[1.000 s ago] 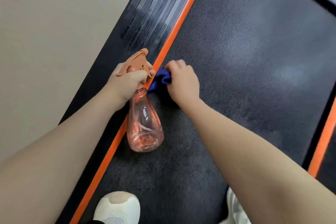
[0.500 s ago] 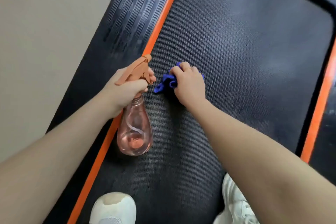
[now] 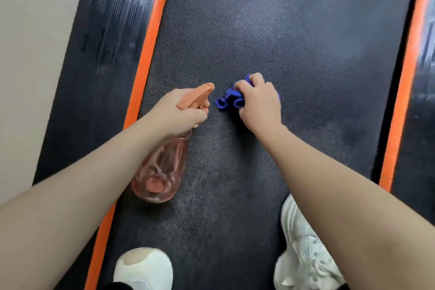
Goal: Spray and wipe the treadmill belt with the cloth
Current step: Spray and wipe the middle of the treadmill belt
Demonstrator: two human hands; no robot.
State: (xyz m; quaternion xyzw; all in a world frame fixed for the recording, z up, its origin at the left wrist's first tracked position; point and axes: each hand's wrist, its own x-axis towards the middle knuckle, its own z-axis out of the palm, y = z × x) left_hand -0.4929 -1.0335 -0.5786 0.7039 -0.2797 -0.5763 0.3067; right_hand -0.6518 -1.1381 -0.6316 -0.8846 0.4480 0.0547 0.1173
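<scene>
Gripping spray bottle [image 3: 160, 169] neck, left hand [image 3: 179, 113], right hand [image 3: 259, 103] clutching blue cloth [image 3: 227, 99] against treadmill belt [image 3: 294, 37]

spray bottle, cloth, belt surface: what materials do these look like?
Spray bottle: looks like clear pink-tinted plastic, glossy, since you see through its body; its orange trigger head is opaque and matte. The left hand grips its neck.
Cloth: soft blue fabric, possibly microfibre, bunched in rolled folds under the right hand.
Treadmill belt: dark, finely dimpled, probably rubber or PVC, with a dull patchy sheen.

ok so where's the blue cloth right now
Head view, mid-belt: the blue cloth is bunched under the right hand, just right of the spray bottle nozzle.
</scene>
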